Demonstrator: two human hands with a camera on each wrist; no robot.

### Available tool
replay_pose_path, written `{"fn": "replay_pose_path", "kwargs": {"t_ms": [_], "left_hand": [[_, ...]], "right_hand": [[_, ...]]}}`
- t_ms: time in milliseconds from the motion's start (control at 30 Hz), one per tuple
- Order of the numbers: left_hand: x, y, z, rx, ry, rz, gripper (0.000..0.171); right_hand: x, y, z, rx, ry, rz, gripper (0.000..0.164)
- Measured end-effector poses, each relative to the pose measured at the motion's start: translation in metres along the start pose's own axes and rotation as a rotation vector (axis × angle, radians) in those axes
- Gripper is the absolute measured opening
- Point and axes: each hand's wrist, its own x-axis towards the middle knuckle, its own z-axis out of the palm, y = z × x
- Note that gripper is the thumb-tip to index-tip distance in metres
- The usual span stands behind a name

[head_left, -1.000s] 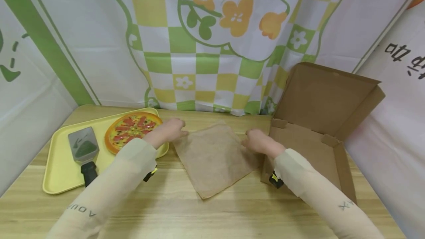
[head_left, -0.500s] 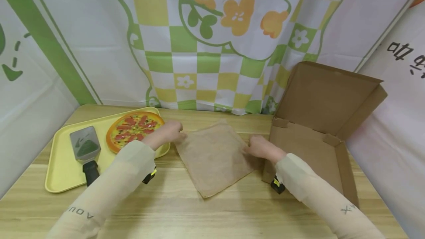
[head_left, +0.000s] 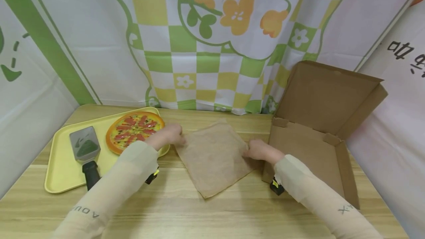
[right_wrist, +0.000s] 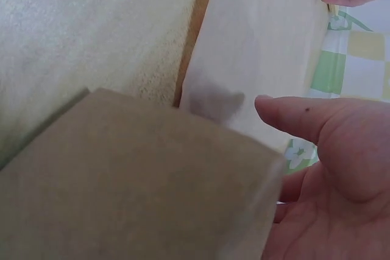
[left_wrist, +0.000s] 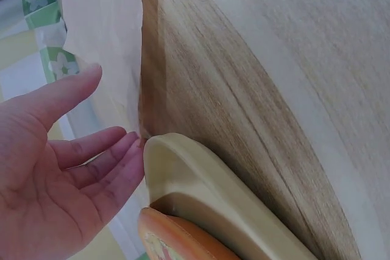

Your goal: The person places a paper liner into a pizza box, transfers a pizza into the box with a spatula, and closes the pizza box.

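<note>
A square sheet of brown paper (head_left: pixel 216 158) lies flat on the wooden table, turned with one corner toward me. At its left corner is my left hand (head_left: pixel 170 134); in the left wrist view its fingertips (left_wrist: pixel 135 141) touch the paper's edge beside the tray rim, while the thumb stays apart. My right hand (head_left: pixel 259 150) rests near the sheet's right side, next to the box. In the right wrist view the right thumb (right_wrist: pixel 286 114) is extended over the paper, and the other fingers are partly hidden behind the cardboard.
An open cardboard pizza box (head_left: pixel 312 146) stands at the right, lid raised. At the left, a yellow tray (head_left: pixel 61 169) carries a pizza (head_left: pixel 132 128) and a pizza server (head_left: pixel 85 146) with a black handle. A checkered curtain (head_left: pixel 212 62) hangs behind the table (head_left: pixel 186 217).
My left hand has shifted slightly downward at the paper's left corner. The right hand has hardly moved, and the paper lies as before.
</note>
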Motion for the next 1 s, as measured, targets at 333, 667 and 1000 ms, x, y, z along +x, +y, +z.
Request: {"fn": "replay_pose_path", "kwargs": {"t_ms": [333, 667, 1000], "left_hand": [[0.0027, -0.0020, 0.0025, 0.017, -0.026, 0.018, 0.021], [0.0039, -0.0035, 0.0074, 0.017, 0.001, 0.024, 0.017], [0.0066, -0.0028, 0.0098, 0.017, 0.007, 0.016, 0.014]], "right_hand": [[0.0030, -0.0001, 0.0056, -0.057, 0.029, -0.041, 0.027], [0.0029, -0.0027, 0.0065, -0.050, 0.021, -0.029, 0.027], [0.0047, -0.0035, 0.0102, -0.011, 0.092, 0.015, 0.031]]}}
